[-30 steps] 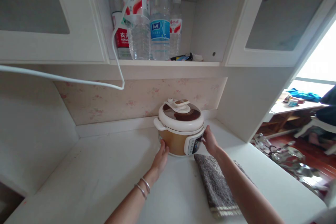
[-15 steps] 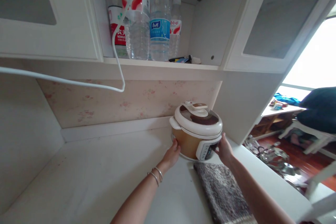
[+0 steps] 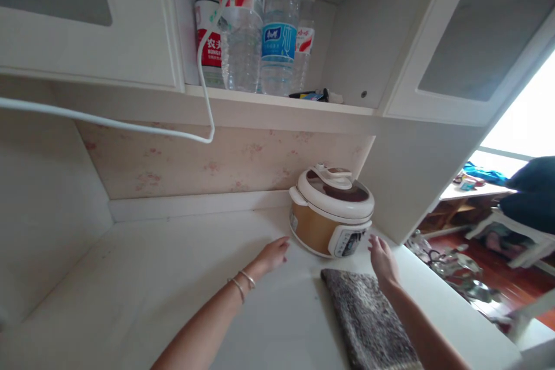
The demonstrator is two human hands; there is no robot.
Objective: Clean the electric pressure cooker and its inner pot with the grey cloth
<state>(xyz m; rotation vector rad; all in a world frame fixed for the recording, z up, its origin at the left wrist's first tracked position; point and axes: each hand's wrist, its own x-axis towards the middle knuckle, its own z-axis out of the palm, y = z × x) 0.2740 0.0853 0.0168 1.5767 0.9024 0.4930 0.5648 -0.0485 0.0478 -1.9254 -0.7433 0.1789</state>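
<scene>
A gold and white electric pressure cooker [image 3: 316,228] stands upright on the white counter [image 3: 186,277], near its back right corner. Its lid is on, and the control panel faces front right. My left hand [image 3: 273,254] is just left of the cooker, apart from it, fingers loosely bent and holding nothing. On the other side, my right hand [image 3: 382,257] hovers by the panel with fingers apart and nothing in them. A grey-brown fuzzy cloth [image 3: 364,318] lies folded on the counter in front of the cooker, beneath my right forearm.
Several plastic bottles [image 3: 277,46] stand in the open cabinet above the counter. A white cable [image 3: 143,130] hangs across the left side. A wall panel [image 3: 416,173] borders the cooker's right. Shiny metal pots or lids [image 3: 459,269] sit lower down at the right.
Both hands have let go of the pressure cooker and drawn back from its sides. The cooker stays on the counter; the view has shifted slightly.
</scene>
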